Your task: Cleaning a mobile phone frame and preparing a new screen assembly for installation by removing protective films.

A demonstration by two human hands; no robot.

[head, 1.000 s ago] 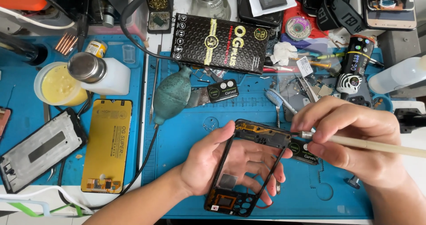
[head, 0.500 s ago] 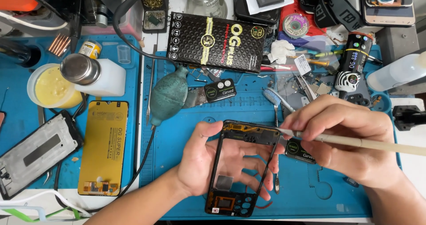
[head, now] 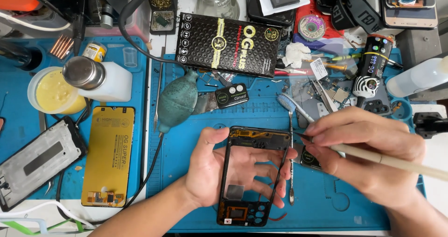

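My left hand holds a black phone frame from underneath, palm up, with fingers showing through its open middle. The frame stands nearly upright in view, with orange flex parts at its top and bottom ends. My right hand grips a long cream-coloured stick tool like a pen; its dark tip touches the frame's upper right edge. A small dark component lies on the mat under my right fingers. A thin metal spudger lies just right of the frame.
Blue work mat beneath. A yellow phone screen and a grey back panel lie left. A green air blower, a black box, a white bottle, a toothbrush, and cluttered parts lie beyond.
The phone frame has turned from tilted to nearly upright and shifted slightly left in my left hand. My right hand keeps the stick tool's tip at the frame's upper right edge.
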